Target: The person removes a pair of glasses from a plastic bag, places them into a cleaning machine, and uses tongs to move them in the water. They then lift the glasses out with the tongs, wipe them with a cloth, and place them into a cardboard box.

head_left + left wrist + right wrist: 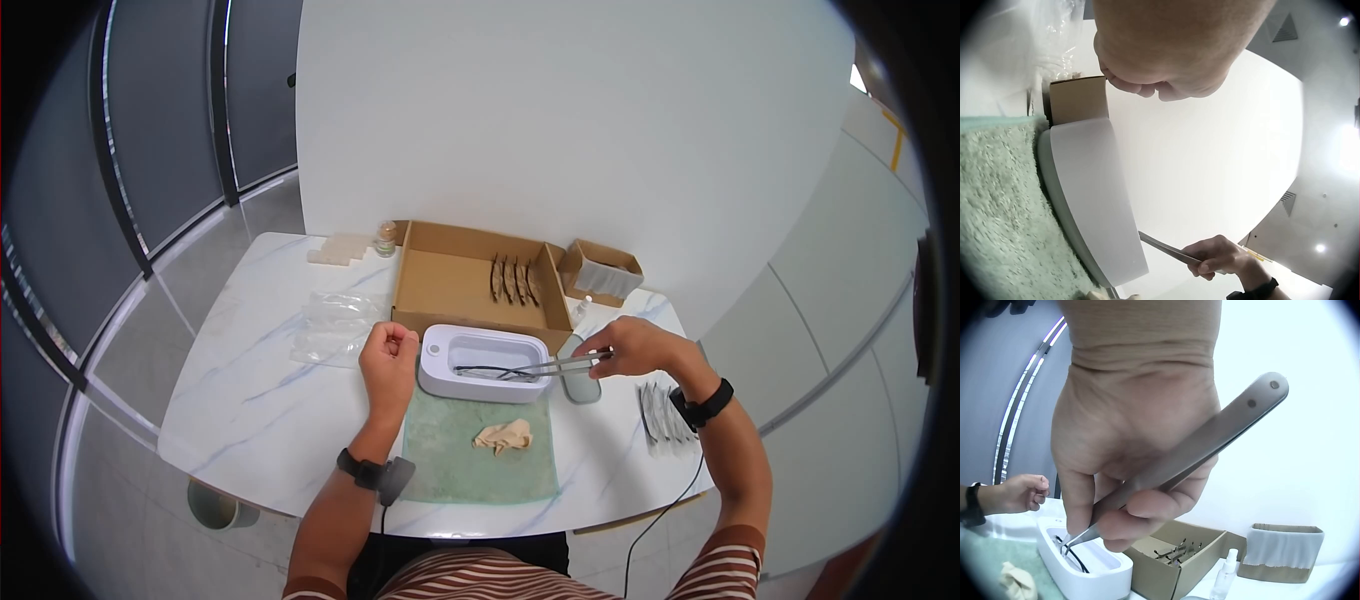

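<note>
My right hand point(635, 347) grips metal tweezers point(1179, 456), their long arms slanting down into the basin of a white ultrasonic cleaner point(487, 391). A pair of dark-framed glasses point(492, 370) lies in the basin, and the tweezer tips are right at it. Close by the left end of the cleaner, my left hand point(388, 362) hovers with its fingers loosely curled and nothing visible in it. Under the cleaner's front spreads a green towel point(450, 470), with a crumpled beige cloth point(505, 436) on it.
Behind stands a shallow cardboard box point(440, 280) with several dark folded glasses point(514, 282). A smaller box point(602, 270), a spray bottle point(1225, 575) and a grey-green lid point(580, 385) are at right, near clear-wrapped items point(664, 414). Plastic bags point(340, 325) and a jar point(386, 239) lie left.
</note>
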Motion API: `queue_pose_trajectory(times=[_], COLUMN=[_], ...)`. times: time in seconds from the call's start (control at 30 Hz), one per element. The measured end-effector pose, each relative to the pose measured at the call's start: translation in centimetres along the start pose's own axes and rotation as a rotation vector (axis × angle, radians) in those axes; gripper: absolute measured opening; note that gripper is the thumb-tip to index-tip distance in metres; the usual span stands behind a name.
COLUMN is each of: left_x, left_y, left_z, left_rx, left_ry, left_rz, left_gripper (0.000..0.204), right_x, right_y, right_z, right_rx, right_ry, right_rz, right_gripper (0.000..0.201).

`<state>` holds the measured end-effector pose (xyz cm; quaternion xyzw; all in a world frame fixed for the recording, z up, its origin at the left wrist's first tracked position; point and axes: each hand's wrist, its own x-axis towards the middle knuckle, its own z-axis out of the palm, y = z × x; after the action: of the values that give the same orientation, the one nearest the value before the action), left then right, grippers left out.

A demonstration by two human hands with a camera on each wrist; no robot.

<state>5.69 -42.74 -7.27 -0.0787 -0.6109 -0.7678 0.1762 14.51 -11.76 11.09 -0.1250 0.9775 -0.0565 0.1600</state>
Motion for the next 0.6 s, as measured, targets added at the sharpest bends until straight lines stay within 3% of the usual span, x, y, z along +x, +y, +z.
queue_pose_trajectory(times=[0.3,0.6], left_x=[0.0,0.1], left_y=[0.0,-0.2], left_z=[0.0,-0.2], left_rx=[-0.018,-0.032], left_ry=[0.004,0.0], left_rz=[-0.014,-0.01], left_gripper=[0.009,0.01], right_x=[0.0,0.3], right_y=[0.4,-1.4], right_z=[0.4,2.2], right_rx=[0.01,-0.186], right_ry=[0.009,0.118], right_rz=[-0.026,-0.036], right_gripper=[0.035,0.035])
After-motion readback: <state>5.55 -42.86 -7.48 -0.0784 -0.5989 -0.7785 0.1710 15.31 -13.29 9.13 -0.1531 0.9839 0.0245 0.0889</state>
